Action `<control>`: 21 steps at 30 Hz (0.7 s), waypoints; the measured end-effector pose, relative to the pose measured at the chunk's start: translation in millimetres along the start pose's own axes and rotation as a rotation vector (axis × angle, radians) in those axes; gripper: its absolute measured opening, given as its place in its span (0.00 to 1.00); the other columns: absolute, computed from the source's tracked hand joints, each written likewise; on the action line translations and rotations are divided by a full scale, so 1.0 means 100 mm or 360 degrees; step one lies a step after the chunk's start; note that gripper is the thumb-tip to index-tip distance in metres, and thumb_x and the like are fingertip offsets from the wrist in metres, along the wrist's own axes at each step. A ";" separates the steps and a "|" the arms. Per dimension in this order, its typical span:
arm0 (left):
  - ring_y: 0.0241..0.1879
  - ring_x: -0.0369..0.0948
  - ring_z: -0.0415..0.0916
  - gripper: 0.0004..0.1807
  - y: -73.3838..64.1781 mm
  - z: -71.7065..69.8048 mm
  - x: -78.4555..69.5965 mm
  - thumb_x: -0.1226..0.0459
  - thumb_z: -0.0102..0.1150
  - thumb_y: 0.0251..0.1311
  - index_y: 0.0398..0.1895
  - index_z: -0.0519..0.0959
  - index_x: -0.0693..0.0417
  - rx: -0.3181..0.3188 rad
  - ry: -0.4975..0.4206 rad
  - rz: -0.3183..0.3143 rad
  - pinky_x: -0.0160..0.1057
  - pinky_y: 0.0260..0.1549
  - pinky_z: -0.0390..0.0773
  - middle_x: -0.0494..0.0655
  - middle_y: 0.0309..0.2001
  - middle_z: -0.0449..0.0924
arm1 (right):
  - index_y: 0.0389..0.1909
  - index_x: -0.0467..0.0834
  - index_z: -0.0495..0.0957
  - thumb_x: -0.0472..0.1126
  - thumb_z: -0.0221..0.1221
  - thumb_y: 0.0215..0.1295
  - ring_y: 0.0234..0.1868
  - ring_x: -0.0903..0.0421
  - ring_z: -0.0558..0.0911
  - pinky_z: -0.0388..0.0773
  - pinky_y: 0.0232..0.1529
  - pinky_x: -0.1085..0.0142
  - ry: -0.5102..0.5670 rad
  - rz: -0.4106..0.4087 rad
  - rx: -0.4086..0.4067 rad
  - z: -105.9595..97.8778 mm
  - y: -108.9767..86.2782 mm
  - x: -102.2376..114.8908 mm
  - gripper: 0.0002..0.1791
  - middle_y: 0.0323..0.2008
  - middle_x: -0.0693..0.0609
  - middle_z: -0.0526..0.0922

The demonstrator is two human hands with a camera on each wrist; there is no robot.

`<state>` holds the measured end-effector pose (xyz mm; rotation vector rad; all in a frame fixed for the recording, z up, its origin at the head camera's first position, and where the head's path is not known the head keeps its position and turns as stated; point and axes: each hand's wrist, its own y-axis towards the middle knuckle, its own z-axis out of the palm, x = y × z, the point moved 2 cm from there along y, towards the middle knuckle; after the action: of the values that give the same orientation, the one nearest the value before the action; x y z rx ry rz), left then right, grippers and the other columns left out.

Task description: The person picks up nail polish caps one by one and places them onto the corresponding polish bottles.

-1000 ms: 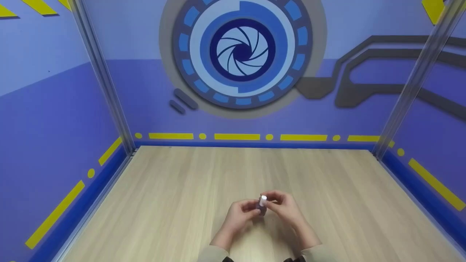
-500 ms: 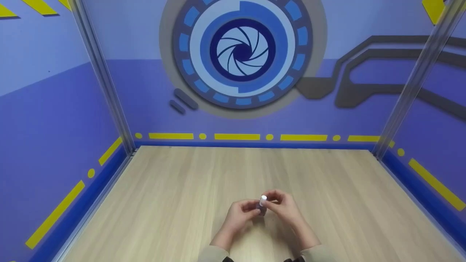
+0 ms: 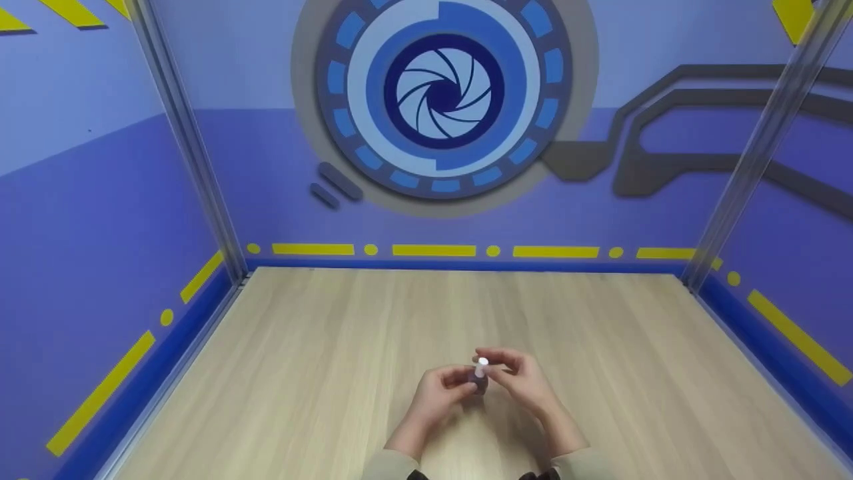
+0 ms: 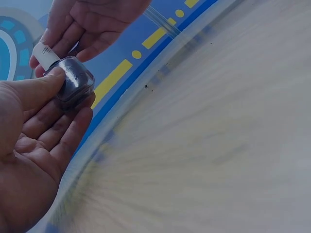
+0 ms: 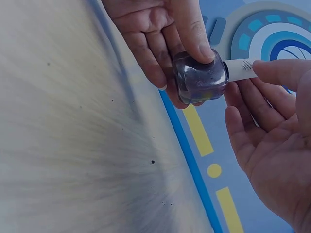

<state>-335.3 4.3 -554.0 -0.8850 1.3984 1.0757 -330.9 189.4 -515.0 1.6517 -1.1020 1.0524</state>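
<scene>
A small nail polish bottle [image 3: 479, 385] of dark, glossy purple-grey glass is held up between the two hands over the front middle of the table. My left hand [image 3: 436, 393] pinches its body, thumb across the glass and fingers behind, as the left wrist view shows. The white cap [image 5: 240, 70] has tiny dark print and sits on the bottle's neck. At that cap is my right hand [image 3: 523, 380], thumb tip on its side and fingers curved behind it. In the left wrist view the bottle [image 4: 77, 82] leans, cap toward the upper left.
A light wood-grain table [image 3: 333, 320] lies beneath the hands. Blue panels with yellow dashes [image 3: 433, 251] wall it at the back and both sides, joined by metal corner posts [image 3: 193, 147]. A round shutter design [image 3: 443, 93] decorates the back wall.
The right hand's fingers have shifted slightly around the cap, the index finger moving a little left and spreading from the thumb. The left hand and bottle stay in place.
</scene>
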 end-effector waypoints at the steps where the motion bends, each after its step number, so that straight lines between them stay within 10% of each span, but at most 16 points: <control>1: 0.50 0.45 0.87 0.15 0.00 0.00 0.00 0.70 0.67 0.63 0.52 0.83 0.65 -0.0004 0.0003 -0.0002 0.34 0.50 0.87 0.57 0.48 0.89 | 0.58 0.33 0.80 0.38 0.63 0.71 0.56 0.59 0.84 0.78 0.57 0.74 -0.0003 -0.0009 0.0007 0.00 0.00 0.00 0.19 0.57 0.37 0.85; 21: 0.50 0.43 0.86 0.15 0.00 0.00 0.00 0.70 0.67 0.63 0.52 0.84 0.63 0.0007 -0.0012 0.0001 0.35 0.51 0.87 0.57 0.49 0.88 | 0.48 0.37 0.83 0.38 0.66 0.68 0.49 0.55 0.82 0.81 0.51 0.71 -0.0029 0.0108 -0.0100 0.02 0.01 0.01 0.12 0.47 0.43 0.86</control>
<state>-335.3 4.0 -554.1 -0.8768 1.3945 1.0752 -331.4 187.2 -513.9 1.5868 -1.1988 1.0369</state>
